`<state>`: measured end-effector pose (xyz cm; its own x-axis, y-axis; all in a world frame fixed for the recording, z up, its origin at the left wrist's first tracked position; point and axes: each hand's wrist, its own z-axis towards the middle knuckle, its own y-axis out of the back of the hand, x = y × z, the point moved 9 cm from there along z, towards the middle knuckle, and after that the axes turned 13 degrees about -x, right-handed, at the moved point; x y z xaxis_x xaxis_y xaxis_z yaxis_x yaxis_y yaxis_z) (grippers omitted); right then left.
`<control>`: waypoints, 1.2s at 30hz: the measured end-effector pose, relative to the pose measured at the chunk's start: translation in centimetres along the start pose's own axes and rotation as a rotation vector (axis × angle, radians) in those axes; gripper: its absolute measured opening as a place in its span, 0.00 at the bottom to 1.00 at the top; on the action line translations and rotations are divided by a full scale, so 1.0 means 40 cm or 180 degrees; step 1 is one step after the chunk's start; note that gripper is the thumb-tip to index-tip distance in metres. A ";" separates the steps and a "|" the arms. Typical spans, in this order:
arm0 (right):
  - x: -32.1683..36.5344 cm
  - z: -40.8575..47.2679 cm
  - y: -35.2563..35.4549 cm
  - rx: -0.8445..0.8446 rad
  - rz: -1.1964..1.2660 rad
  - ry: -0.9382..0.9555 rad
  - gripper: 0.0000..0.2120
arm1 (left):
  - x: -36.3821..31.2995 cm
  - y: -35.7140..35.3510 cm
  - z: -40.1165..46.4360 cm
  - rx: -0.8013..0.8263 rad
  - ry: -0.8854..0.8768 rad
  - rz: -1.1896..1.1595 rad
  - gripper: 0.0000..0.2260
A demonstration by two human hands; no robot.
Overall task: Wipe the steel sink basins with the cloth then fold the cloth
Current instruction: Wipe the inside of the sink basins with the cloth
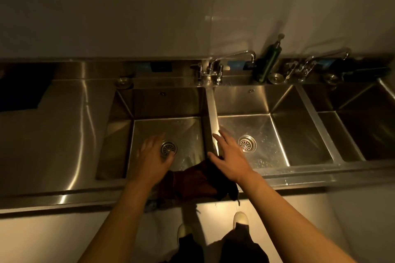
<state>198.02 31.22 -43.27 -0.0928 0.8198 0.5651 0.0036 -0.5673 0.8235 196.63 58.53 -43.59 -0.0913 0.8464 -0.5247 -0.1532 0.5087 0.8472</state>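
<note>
head | left hand and right hand hover above steel sink, fingers spread, holding nothing | dark cloth draped over front rim, between wrists | risk: loose cloth could slide floorward

I see both basin floors bare around the drains; faucet and bottle crowd the back ledge

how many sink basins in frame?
3. Left basin under the left hand; middle basin beside the right hand; right basin, cut off by the frame edge. More may lie beyond it.
</note>
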 end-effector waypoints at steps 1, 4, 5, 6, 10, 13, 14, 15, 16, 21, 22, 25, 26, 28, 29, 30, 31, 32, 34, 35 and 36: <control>-0.009 -0.016 -0.023 0.0089 -0.0009 -0.0027 0.35 | 0.017 -0.016 -0.011 0.0070 0.0062 0.0029 0.36; -0.021 -0.062 -0.082 0.0333 -0.0131 -0.0003 0.37 | 0.054 -0.054 -0.057 0.0229 0.0083 0.0025 0.36; -0.019 -0.080 -0.104 0.0425 -0.0184 0.0029 0.38 | 0.067 -0.066 -0.074 0.0298 0.0076 0.0022 0.35; -0.019 -0.099 -0.127 0.0516 -0.0216 0.0040 0.39 | 0.081 -0.078 -0.091 0.0385 0.0094 0.0018 0.34; -0.029 -0.165 -0.207 0.0713 -0.0363 -0.0021 0.42 | 0.117 -0.128 -0.157 0.0655 0.0113 0.0056 0.34; -0.002 -0.186 -0.253 0.0805 -0.0665 0.0202 0.44 | 0.106 -0.160 -0.209 0.0932 -0.0108 0.0201 0.35; 0.012 -0.189 -0.266 0.0846 -0.0732 0.0290 0.44 | 0.104 -0.166 -0.225 0.1012 -0.0136 0.0208 0.34; 0.026 -0.191 -0.279 0.0880 -0.0775 0.0358 0.44 | 0.107 -0.168 -0.236 0.1035 -0.0126 0.0193 0.34; 0.040 -0.191 -0.292 0.0904 -0.0796 0.0410 0.44 | 0.119 -0.169 -0.242 0.1021 -0.0102 0.0199 0.33; 0.135 -0.185 -0.380 0.1020 -0.0814 0.0810 0.44 | 0.238 -0.109 -0.247 0.0790 0.0143 0.0547 0.34; 0.162 -0.182 -0.404 0.1058 -0.0806 0.0922 0.43 | 0.266 -0.086 -0.251 0.0710 0.0230 0.0602 0.35; 0.254 -0.175 -0.487 0.1187 -0.0801 0.1258 0.43 | 0.350 -0.019 -0.267 0.0480 0.0421 0.0792 0.34; 0.287 -0.176 -0.512 0.1216 -0.0793 0.1363 0.43 | 0.380 0.001 -0.274 0.0448 0.0489 0.0872 0.32; 0.350 -0.178 -0.556 0.1252 -0.0747 0.1526 0.42 | 0.433 0.040 -0.287 0.0383 0.0634 0.1000 0.29; 0.380 -0.179 -0.576 0.1262 -0.0719 0.1589 0.42 | 0.456 0.056 -0.293 0.0327 0.0703 0.1025 0.28; 0.407 -0.179 -0.594 0.1263 -0.0698 0.1645 0.41 | 0.474 0.072 -0.299 0.0268 0.0770 0.1019 0.28; 0.432 -0.178 -0.613 0.1259 -0.0690 0.1700 0.40 | 0.486 0.086 -0.302 0.0204 0.0823 0.1001 0.27; 0.451 -0.177 -0.629 0.1258 -0.0686 0.1750 0.39 | 0.495 0.094 -0.303 0.0140 0.0852 0.0989 0.27; 0.472 -0.174 -0.653 0.1273 -0.0671 0.1828 0.37 | 0.503 0.098 -0.301 0.0096 0.0867 0.0981 0.26; 0.471 -0.172 -0.660 0.1279 -0.0669 0.1870 0.36 | 0.504 0.094 -0.299 0.0100 0.0865 0.0976 0.26; 0.466 -0.171 -0.660 0.1282 -0.0667 0.1923 0.35 | 0.504 0.089 -0.298 0.0112 0.0867 0.0984 0.27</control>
<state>189.37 60.92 -54.82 -0.6609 0.6560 0.3646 0.2788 -0.2365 0.9308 182.50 75.50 -52.15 -0.3856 0.8898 -0.2439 -0.0444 0.2462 0.9682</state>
